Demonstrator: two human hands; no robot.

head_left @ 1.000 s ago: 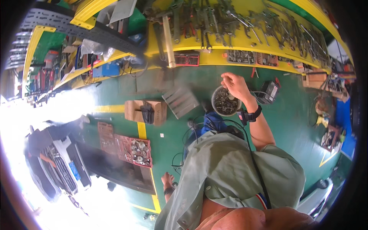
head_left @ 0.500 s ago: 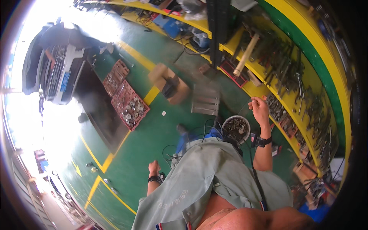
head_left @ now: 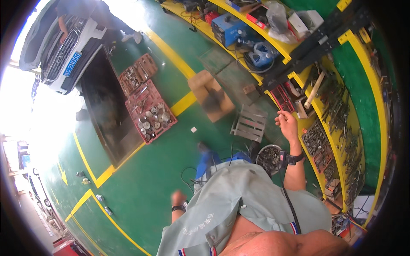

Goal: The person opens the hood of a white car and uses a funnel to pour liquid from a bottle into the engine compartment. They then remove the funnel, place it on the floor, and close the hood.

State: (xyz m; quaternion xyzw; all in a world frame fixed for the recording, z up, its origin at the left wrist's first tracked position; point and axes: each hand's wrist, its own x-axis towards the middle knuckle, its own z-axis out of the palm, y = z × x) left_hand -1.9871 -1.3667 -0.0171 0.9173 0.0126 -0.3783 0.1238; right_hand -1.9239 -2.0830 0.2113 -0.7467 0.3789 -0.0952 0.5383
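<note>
My right hand (head_left: 287, 124) is raised in front of the yellow shelving, its fingers loosely bent and a little apart, with nothing visible in them. In the picture it lies just below a red tool tray (head_left: 282, 97) on a shelf. A round bucket of small metal parts (head_left: 269, 159) stands on the floor beside my right forearm. My left hand (head_left: 177, 198) hangs low at my left side over the green floor. Motion blur smears its fingers, and I see nothing it touches. Both wrists wear black bands.
A slatted stool (head_left: 250, 123) and an open cardboard box (head_left: 212, 97) stand ahead on the floor. To their left lies an open red socket case (head_left: 150, 115) beside a dark pit (head_left: 112, 115). A wooden handle (head_left: 314, 89) juts from the tool-filled shelf. Another person leans over a car (head_left: 68, 55).
The view has shifted, with the shelves, box and stool now placed and turned differently. My right hand stays raised, fingers slightly less curled. My left hand has swung and blurred.
</note>
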